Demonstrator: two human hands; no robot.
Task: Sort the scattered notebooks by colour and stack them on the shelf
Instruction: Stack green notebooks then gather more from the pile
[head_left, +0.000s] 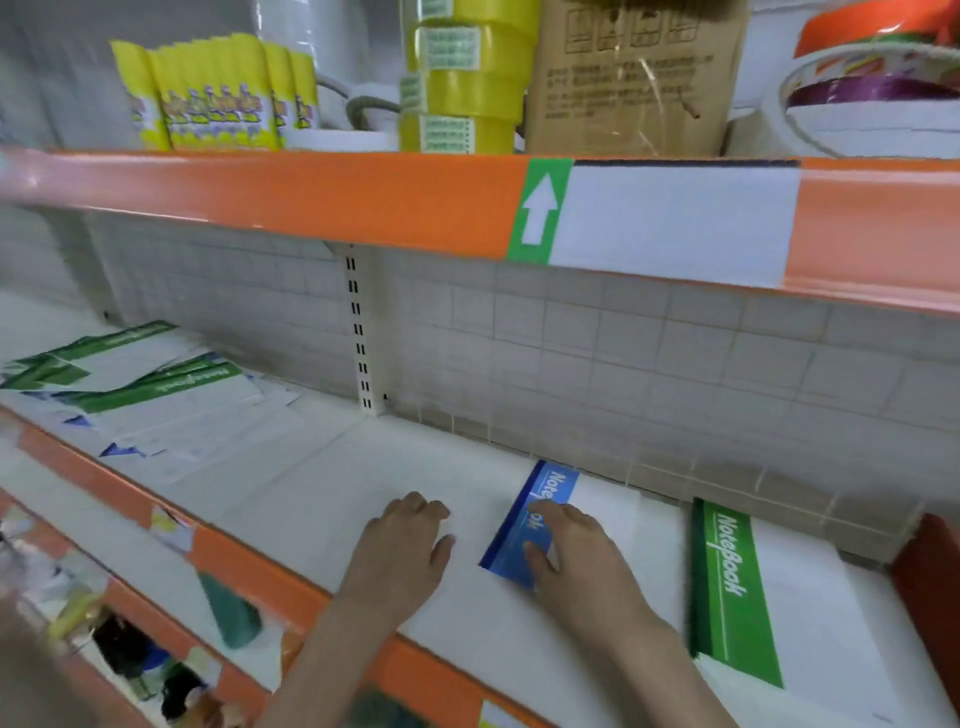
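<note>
Shelf (322, 483) holds blue notebook (540, 519) under right hand (576, 561), beside green notebook (727, 587).

Blue-banded white notebook (524, 525) at 5 o'clock, green-banded notebook (727, 582) at 4, orange shelf edge (260, 192), yellow packets (208, 93) at 11, grey-tiled back wall (623, 353)

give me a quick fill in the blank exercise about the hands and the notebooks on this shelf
1. The right hand rests on the white notebook with the ____ spine band.
2. The left hand lies flat on the bare white shelf board and holds ____.
3. To the right of the hands lies a white notebook with a ____ spine band.
4. The untidy pile of white notebooks lies at the ____ end of the shelf board.

Missing words: blue; nothing; green; left
</note>
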